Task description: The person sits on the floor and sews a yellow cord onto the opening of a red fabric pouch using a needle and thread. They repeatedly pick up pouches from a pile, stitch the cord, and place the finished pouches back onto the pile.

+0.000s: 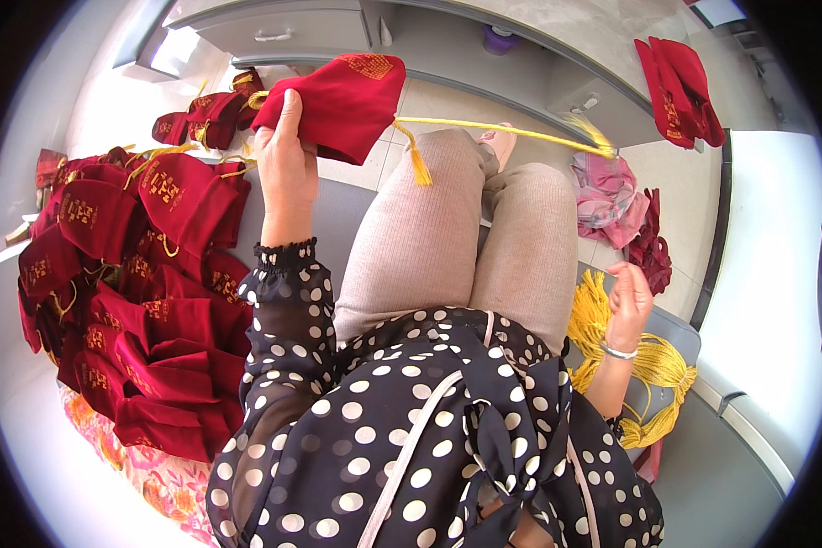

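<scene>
My left hand (288, 173) grips a red fabric pouch (342, 110) with gold-coloured printing, held up above my lap. A yellow cord (493, 128) stretches right from the pouch's corner to a blurred tassel end, and a short yellow tassel (418, 160) hangs below that corner. My right hand (626, 301) is out to the right beside my knee, fingers curled closed; whether anything is in them I cannot make out. A bundle of yellow tasselled cords (658, 365) lies beside and under that hand.
A large heap of red pouches (164, 320) fills the left, a smaller pile (210, 119) behind. Red pouches (676, 91) sit upper right, above pink cloth (603, 201) and dark red fabric (648, 247). A grey drawer unit (274, 20) is ahead; a white surface (767, 265) borders the right.
</scene>
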A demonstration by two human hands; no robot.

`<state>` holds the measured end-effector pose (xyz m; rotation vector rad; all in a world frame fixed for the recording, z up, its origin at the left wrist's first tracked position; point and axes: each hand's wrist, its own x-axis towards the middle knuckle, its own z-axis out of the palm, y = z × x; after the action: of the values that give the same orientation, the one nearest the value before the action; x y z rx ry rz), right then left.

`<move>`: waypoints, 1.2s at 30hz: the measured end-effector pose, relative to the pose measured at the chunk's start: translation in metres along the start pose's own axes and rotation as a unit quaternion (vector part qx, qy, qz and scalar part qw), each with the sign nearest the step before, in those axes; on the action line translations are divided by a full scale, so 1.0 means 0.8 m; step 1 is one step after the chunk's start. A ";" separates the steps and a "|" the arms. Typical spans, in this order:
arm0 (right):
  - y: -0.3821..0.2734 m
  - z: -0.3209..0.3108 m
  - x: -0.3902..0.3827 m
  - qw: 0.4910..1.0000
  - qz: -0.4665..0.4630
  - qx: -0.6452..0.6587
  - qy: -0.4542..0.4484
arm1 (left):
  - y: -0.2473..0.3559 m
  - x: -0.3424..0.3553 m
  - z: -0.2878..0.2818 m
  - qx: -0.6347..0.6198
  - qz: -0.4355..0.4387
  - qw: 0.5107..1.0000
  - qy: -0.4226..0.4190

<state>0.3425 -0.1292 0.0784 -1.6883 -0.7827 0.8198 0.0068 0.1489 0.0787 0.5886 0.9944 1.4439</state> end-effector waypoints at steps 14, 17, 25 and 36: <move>-0.055 0.098 0.038 0.961 0.015 0.243 -0.131 | -0.053 -0.016 -0.020 0.585 0.191 0.741 -0.269; -0.070 0.146 0.051 0.982 0.025 0.126 -0.141 | -0.047 -0.028 -0.011 0.608 0.312 0.675 -0.280; -0.009 0.249 0.091 0.980 -0.091 -0.015 -0.177 | -0.039 -0.064 -0.002 0.637 0.342 0.612 -0.321; -0.009 0.200 0.076 0.981 0.009 0.114 -0.155 | -0.047 -0.065 -0.010 0.672 0.386 0.547 -0.315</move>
<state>0.2427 0.0055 0.0433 -1.3833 -0.8491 1.1584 0.0278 0.0930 0.0533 2.7547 1.1119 0.6230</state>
